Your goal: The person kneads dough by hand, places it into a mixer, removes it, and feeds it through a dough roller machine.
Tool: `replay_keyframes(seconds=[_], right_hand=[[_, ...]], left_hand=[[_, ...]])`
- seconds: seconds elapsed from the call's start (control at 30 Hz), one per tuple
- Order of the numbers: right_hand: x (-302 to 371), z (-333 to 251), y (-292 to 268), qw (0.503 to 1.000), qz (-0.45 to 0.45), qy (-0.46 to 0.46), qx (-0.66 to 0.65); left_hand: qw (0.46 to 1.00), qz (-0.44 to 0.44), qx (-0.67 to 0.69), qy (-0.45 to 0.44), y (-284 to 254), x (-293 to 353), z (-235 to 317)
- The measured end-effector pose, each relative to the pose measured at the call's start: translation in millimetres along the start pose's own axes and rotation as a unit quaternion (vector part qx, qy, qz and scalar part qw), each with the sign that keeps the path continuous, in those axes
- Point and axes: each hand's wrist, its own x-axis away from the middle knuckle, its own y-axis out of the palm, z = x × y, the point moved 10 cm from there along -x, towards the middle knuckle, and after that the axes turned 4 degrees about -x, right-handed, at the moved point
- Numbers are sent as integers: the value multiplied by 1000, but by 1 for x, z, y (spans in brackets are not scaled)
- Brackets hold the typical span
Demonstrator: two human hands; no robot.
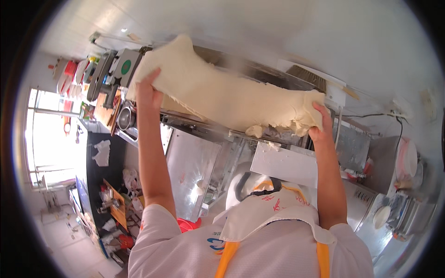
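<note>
A long, thick sheet of pale dough (222, 95) stretches between my two outstretched arms. My left hand (149, 92) grips its broad left end, the thumb pressed on the face of the dough. At the opposite end, my right hand (322, 125) clasps a folded, ragged part near the edge. The dough sags in the middle, over the machine behind it. A small torn lump of dough (254, 131) hangs at its lower edge, left of my right hand. Fingers behind the dough are partly hidden.
A brush (306, 76) lies at the back right by the wall. On the left stand a metal pot (125, 118), a wooden board (105, 111) and a grey scale-like device (123, 67). A white panel (283, 162) juts out near my body. A red basin (189, 224) sits low on the left.
</note>
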Motion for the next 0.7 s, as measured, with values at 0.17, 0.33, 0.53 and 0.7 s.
replay_keyframes(seconds=[0.17, 0.33, 0.53, 0.7], right_hand=[[-5, 6, -59, 997, 58, 51, 7], [-4, -32, -87, 945, 92, -88, 301], [62, -49, 13, 564, 129, -353, 736], [-13, 38, -16, 710, 41, -216, 669]], left_hand=[[998, 43, 26, -45, -27, 23, -50], [994, 44, 71, -64, -16, 32, -77], [989, 66, 52, -123, -55, 43, -110], [988, 55, 22, -146, -50, 51, -112]])
